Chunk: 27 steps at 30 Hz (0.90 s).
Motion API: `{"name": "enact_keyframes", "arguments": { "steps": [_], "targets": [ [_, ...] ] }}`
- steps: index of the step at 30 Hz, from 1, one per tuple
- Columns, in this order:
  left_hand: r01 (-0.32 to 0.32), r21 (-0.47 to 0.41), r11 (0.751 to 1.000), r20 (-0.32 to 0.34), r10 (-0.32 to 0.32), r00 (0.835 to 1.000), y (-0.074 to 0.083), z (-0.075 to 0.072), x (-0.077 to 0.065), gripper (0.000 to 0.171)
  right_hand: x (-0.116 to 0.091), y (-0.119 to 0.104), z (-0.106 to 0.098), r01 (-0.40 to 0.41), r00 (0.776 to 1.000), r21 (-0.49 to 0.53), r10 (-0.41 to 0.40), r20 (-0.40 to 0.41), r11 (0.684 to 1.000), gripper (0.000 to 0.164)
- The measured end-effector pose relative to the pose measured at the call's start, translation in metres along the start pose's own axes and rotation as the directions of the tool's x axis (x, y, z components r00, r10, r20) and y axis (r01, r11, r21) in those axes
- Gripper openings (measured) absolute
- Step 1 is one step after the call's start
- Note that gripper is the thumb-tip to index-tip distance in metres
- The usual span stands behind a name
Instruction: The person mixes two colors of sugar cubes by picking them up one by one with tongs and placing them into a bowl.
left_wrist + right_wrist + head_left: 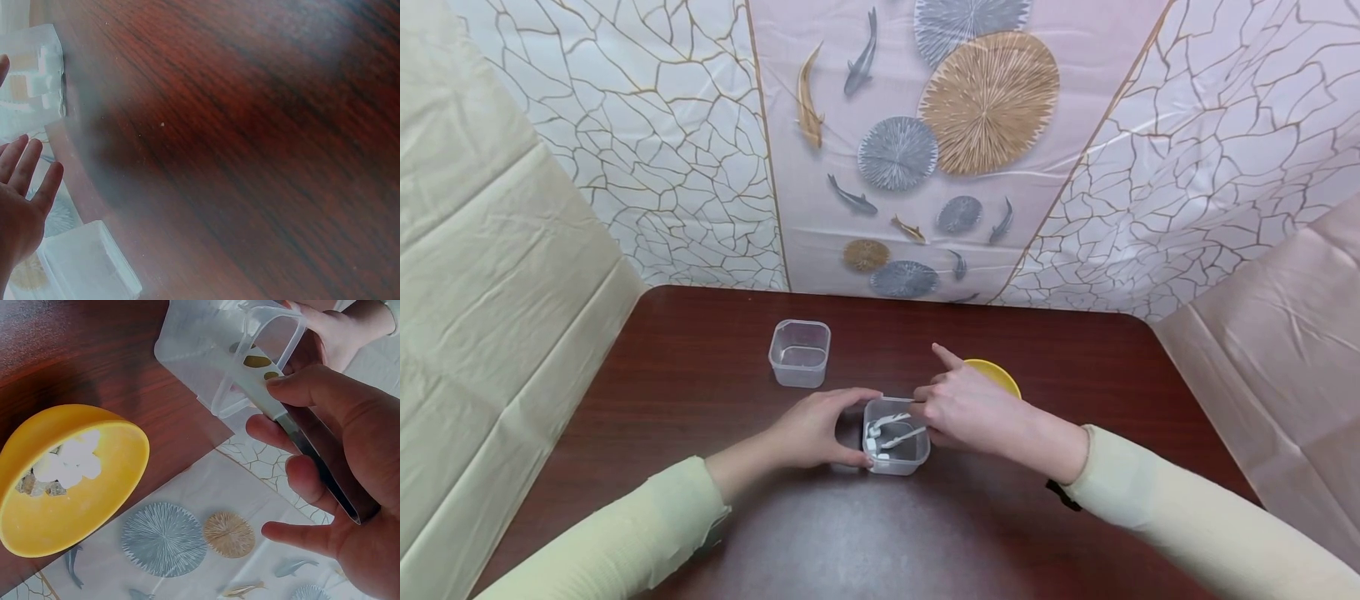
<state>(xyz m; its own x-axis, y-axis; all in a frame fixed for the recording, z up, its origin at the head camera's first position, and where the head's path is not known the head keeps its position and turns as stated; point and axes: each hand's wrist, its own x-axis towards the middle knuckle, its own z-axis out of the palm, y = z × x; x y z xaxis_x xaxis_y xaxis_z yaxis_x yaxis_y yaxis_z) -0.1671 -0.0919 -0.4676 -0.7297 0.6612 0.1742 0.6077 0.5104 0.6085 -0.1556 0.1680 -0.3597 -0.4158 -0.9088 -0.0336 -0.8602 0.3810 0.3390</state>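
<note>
My left hand holds the left side of a clear square plastic container, with thumb and forefinger at its two left corners. Small white blocks lie inside along that side. From the right, my right hand grips metal tongs between thumb and fingers, its forefinger pointing away. The tongs' white slotted tips reach down into the container, apart from each other; no block shows between them. In the right wrist view, a yellow bowl holds white pieces and brownish lumps.
Another clear square container stands behind my left hand on the dark wooden table. The yellow bowl is partly hidden behind my right hand in the head view. Patterned cloth hangs along the table's back edge.
</note>
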Motion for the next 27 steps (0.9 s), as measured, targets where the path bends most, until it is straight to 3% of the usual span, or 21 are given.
{"name": "enact_keyframes", "arguments": {
  "steps": [7, 19, 27],
  "targets": [
    [-0.004, -0.007, 1.000, -0.002, 0.004, 1.000, 0.000, 0.000, 0.000, 0.087, -0.003, 0.003, 0.006, -0.002, 0.998, -0.020, 0.001, -0.057, 1.000, 0.020],
    [0.004, -0.008, 1.000, -0.001, -0.004, 1.000, 0.000, 0.000, -0.001, 0.087, 0.003, 0.006, 0.012, -0.020, 0.999, 0.087, 0.017, 0.030, 0.996, 0.011],
    [0.001, -0.013, 1.000, 0.004, -0.001, 1.000, 0.000, 0.000, -0.001, 0.086, -0.008, 0.012, 0.008, -0.003, 0.998, 0.120, 0.011, -0.065, 0.993, 0.013]
  ]
}}
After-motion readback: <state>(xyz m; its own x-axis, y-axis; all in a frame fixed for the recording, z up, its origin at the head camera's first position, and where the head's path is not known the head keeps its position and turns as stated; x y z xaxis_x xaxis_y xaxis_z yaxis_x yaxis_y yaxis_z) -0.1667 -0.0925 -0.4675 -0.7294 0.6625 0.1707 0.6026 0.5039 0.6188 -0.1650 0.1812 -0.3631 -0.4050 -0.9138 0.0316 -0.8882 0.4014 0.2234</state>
